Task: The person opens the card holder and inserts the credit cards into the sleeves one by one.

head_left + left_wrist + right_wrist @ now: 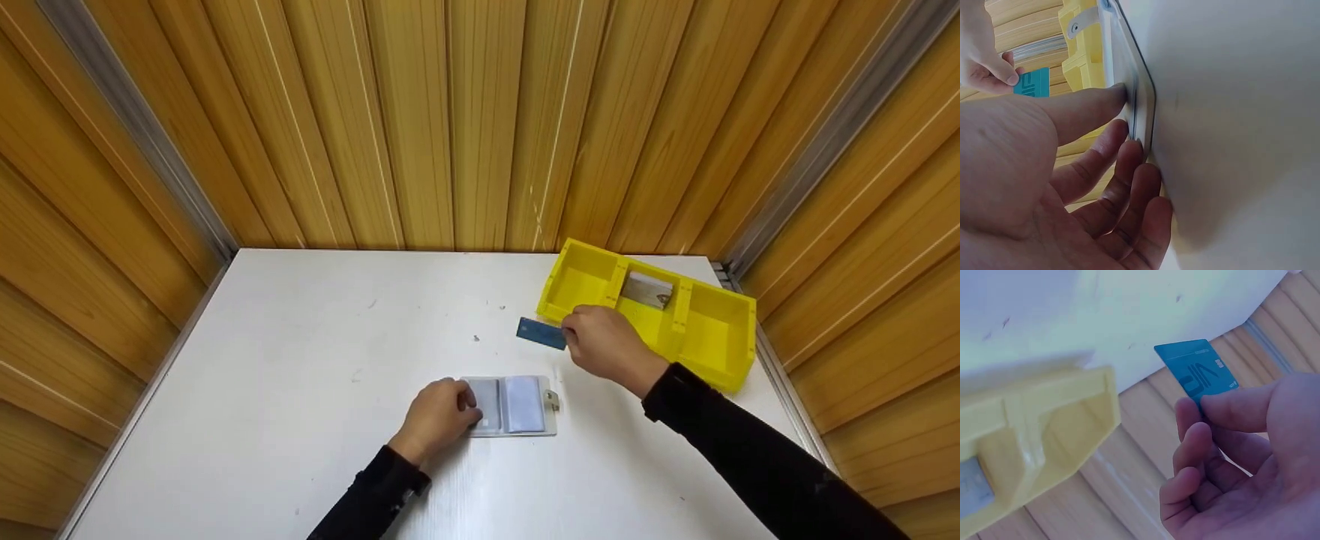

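A teal bank card (540, 334) is pinched at one end between thumb and fingers of my right hand (607, 345), raised in front of the yellow tray. In the right wrist view the card (1199, 368) shows its chip and large dark lettering. On the white table lies an opened card holder (524, 405) with clear plastic sleeves and a snap tab (552, 400) on its right side. My left hand (435, 416) grips the holder's left edge, thumb on the sleeve; the left wrist view shows the other fingertips along the rim of the holder (1140, 84).
The yellow tray (683, 330) has three compartments and stands at the table's back right. A stack of cards (646, 289) sits in its middle compartment. Wood-patterned walls (480, 127) enclose the back and sides of the white table (300, 360).
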{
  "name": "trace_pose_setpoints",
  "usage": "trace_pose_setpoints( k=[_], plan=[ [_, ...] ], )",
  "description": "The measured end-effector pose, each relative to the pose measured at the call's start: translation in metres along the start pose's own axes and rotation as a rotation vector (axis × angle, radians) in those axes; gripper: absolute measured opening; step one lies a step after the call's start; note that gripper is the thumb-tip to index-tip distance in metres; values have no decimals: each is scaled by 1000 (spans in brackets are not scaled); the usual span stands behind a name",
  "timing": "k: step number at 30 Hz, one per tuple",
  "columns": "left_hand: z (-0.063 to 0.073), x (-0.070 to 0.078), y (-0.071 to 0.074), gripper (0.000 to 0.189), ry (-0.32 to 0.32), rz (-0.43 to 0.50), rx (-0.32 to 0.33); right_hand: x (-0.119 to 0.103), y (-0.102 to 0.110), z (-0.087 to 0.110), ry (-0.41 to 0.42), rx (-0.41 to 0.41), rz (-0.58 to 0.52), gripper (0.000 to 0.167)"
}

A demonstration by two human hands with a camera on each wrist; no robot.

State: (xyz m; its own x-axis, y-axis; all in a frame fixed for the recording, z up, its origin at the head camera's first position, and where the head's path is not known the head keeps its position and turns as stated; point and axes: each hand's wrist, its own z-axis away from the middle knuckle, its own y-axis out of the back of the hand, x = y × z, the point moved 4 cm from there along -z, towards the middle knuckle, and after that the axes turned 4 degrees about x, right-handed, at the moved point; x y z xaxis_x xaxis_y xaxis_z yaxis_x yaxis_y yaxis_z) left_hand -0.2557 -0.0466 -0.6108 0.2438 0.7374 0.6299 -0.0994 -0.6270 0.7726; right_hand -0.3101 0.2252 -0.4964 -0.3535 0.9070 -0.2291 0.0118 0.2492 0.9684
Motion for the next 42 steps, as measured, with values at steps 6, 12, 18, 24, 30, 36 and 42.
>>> trace_pose_setpoints(
  k=[6,12,18,24,30,36,42],
  plan=[
    [-1,0,0,14,19,-8,-2,-19,-18,9,65,-39,-46,16],
    [-1,0,1,14,0,-10,11,-31,-33,16,209,26,-29,12],
    [-1,0,1,13,-11,-2,13,-34,-43,21,244,69,-29,15],
    [0,0,1,13,-6,-7,10,-34,-49,21,220,41,-12,17],
    [0,0,1,14,-1,-14,13,-32,-55,21,165,-11,-27,22],
    [0,1,1,14,14,-12,0,-29,-61,21,91,-86,-66,27],
    [1,1,1,13,19,-12,0,-28,-65,23,29,-135,-79,32]
  ],
)
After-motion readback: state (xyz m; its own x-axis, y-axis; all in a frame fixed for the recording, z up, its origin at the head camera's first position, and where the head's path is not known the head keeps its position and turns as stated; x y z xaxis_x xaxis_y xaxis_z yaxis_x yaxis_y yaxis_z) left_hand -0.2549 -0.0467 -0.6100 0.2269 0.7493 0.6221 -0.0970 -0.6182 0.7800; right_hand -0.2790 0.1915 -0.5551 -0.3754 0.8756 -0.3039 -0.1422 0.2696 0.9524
